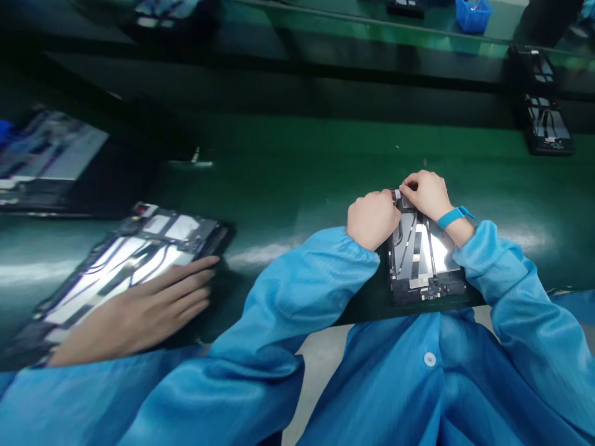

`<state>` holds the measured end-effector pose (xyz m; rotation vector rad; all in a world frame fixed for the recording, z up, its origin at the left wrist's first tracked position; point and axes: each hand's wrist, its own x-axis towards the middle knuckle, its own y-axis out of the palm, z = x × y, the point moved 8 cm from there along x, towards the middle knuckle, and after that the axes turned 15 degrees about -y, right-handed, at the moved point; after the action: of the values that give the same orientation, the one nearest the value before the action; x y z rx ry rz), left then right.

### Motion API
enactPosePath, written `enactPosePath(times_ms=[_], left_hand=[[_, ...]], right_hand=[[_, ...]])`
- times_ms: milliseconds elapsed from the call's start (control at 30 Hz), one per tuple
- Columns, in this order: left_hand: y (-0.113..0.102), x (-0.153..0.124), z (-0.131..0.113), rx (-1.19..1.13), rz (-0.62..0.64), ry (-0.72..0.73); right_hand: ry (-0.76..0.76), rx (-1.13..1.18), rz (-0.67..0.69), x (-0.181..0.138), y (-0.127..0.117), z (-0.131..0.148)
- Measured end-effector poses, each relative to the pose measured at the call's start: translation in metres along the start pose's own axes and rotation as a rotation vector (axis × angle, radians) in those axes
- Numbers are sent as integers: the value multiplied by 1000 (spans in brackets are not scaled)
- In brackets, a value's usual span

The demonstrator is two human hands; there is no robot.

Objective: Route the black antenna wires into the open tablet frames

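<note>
An opened tablet [421, 260] lies on the green workbench in front of me, its silver battery plates, black cables and small circuit parts exposed. My left hand [373, 218] is closed at its upper left corner, the fingers curled out of sight; what they grip is hidden. Over the top edge, my right hand [427, 194] is closed in a pinch, with a blue band around the wrist. Between the two hands shows a small white piece [397, 194] at the tablet's corner. Whatever sits in the right fingertips is too small to make out.
At left, a co-worker's hand [144, 303] rests over another opened tablet [134, 248]. A further device [56, 155] stands behind it, blurred. Two more opened units [548, 124] sit at far right. A blue bin [473, 15] stands on the upper shelf.
</note>
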<state>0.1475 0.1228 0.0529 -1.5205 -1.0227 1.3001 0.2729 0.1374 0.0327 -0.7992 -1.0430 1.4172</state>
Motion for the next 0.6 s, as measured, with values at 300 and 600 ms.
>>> enactPosePath(times_ms=[300, 600], left_hand=[[-3, 5, -12, 73, 13, 26], [-2, 17, 5, 55, 84, 47]], right_hand=[[-126, 28, -118, -34, -8, 7], [-150, 139, -36, -50, 2, 23]])
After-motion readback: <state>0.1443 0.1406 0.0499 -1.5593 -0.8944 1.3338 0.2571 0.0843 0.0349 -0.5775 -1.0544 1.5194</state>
